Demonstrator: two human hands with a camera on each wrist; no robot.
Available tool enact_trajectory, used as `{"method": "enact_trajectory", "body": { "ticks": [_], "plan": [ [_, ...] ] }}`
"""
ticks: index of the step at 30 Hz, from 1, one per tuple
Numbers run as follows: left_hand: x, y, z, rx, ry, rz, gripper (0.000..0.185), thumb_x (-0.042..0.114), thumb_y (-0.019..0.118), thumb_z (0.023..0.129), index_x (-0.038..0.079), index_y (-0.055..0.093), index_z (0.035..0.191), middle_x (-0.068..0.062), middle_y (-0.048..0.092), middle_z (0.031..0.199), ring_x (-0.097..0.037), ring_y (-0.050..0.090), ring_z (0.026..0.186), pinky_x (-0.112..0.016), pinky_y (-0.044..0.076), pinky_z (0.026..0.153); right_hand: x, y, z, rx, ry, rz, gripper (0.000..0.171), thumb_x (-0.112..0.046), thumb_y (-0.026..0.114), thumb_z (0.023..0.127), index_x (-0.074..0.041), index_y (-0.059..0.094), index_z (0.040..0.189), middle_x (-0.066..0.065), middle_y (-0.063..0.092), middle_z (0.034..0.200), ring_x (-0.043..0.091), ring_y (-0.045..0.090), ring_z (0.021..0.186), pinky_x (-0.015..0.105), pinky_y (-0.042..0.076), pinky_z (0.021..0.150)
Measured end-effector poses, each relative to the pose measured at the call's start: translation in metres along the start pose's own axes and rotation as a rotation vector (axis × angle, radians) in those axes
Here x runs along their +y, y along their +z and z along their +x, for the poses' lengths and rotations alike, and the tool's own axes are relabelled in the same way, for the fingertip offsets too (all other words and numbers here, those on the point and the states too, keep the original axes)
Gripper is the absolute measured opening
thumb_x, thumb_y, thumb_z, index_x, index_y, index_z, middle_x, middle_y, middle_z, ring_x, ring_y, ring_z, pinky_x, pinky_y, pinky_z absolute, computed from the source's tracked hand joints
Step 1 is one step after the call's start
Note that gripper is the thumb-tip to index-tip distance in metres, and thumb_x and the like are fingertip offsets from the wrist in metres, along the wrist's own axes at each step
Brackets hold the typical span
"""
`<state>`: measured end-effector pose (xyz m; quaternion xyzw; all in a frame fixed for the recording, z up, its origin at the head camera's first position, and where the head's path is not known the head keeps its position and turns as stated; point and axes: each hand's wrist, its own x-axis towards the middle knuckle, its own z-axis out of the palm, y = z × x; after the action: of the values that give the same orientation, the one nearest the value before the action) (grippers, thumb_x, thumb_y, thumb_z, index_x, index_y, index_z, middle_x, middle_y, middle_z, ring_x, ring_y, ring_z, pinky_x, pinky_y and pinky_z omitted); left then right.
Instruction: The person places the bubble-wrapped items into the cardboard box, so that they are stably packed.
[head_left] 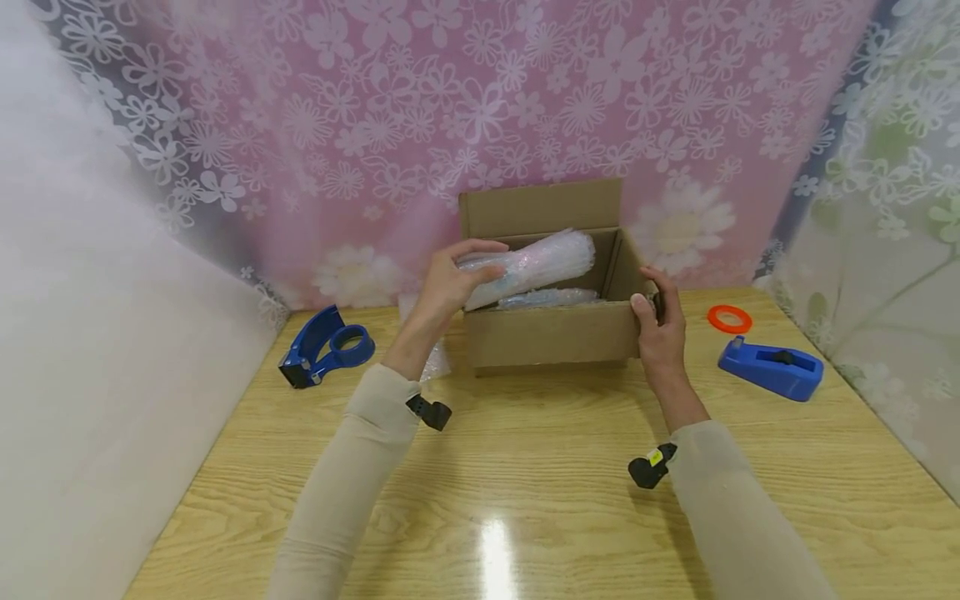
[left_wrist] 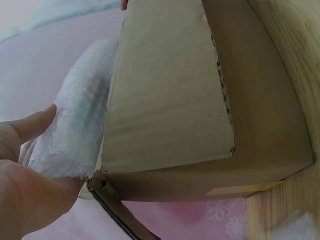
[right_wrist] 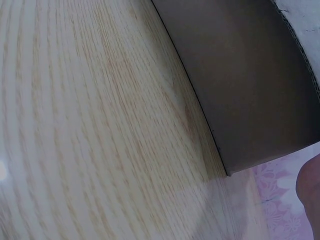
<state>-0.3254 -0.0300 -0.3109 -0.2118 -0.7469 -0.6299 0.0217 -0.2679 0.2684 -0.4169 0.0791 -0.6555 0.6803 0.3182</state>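
An open cardboard box (head_left: pixel 555 337) stands on the wooden table near the back. My left hand (head_left: pixel 453 283) grips the left end of a rolled bubble-wrap bundle (head_left: pixel 558 254), thumb on the near side. The bundle lies tilted across the box's mouth, its right end higher. Below it, another bubble-wrapped item (head_left: pixel 547 297) shows inside the box. In the left wrist view the bundle (left_wrist: pixel 82 110) sits beside the front flap (left_wrist: pixel 165 90). My right hand (head_left: pixel 662 329) holds the box's right side, thumb at the front corner; only a sliver of it appears in the right wrist view.
On the left lies a blue hand-held packing-tape dispenser (head_left: pixel 352 357). A piece of bubble wrap (head_left: pixel 437 362) is just left of the box. To the right are an orange-red tape roll (head_left: pixel 713 320) and a blue desktop tape dispenser (head_left: pixel 765 377). A floral curtain (head_left: pixel 480 100) hangs behind.
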Motion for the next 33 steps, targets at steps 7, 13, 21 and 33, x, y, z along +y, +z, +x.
{"method": "enact_trajectory", "body": {
  "ticks": [7, 13, 21, 33],
  "plan": [
    [-0.005, 0.011, 0.004, 0.019, -0.015, 0.116, 0.022, 0.024, 0.085, 0.089, 0.025, 0.082, 0.111, 0.015, 0.069, 0.125, -0.005, 0.055, 0.082, -0.027, 0.050, 0.073, -0.002, 0.001, -0.001, -0.005, 0.007, 0.018, 0.043, -0.008, 0.056, 0.105, -0.006, 0.051, 0.148, 0.014, 0.038, 0.163, 0.017, 0.036, 0.147, 0.023, 0.035, 0.109],
    [-0.009, 0.022, 0.006, -0.009, -0.037, 0.128, 0.020, 0.025, 0.085, 0.088, 0.028, 0.083, 0.108, 0.018, 0.066, 0.095, -0.003, 0.055, 0.080, -0.025, 0.049, 0.069, -0.001, 0.000, -0.002, 0.001, 0.018, 0.038, 0.043, -0.008, 0.056, 0.105, -0.006, 0.052, 0.148, 0.012, 0.038, 0.163, 0.019, 0.037, 0.146, 0.022, 0.036, 0.107],
    [-0.015, 0.031, 0.009, -0.101, -0.063, 0.049, 0.018, 0.016, 0.081, 0.092, 0.019, 0.082, 0.109, 0.004, 0.070, 0.130, -0.020, 0.049, 0.140, -0.049, 0.041, 0.115, 0.000, 0.001, -0.001, 0.004, 0.005, 0.037, 0.044, -0.009, 0.057, 0.105, -0.004, 0.051, 0.148, 0.008, 0.041, 0.161, 0.015, 0.038, 0.144, 0.022, 0.035, 0.109],
    [-0.019, 0.027, 0.010, -0.198, -0.122, 0.124, 0.014, 0.024, 0.079, 0.094, 0.026, 0.081, 0.108, 0.009, 0.067, 0.132, -0.022, 0.053, 0.134, -0.054, 0.043, 0.112, 0.001, 0.000, 0.000, 0.000, -0.008, 0.038, 0.045, -0.009, 0.057, 0.103, -0.003, 0.051, 0.147, 0.016, 0.038, 0.162, 0.017, 0.034, 0.149, 0.024, 0.032, 0.113]
  ]
}}
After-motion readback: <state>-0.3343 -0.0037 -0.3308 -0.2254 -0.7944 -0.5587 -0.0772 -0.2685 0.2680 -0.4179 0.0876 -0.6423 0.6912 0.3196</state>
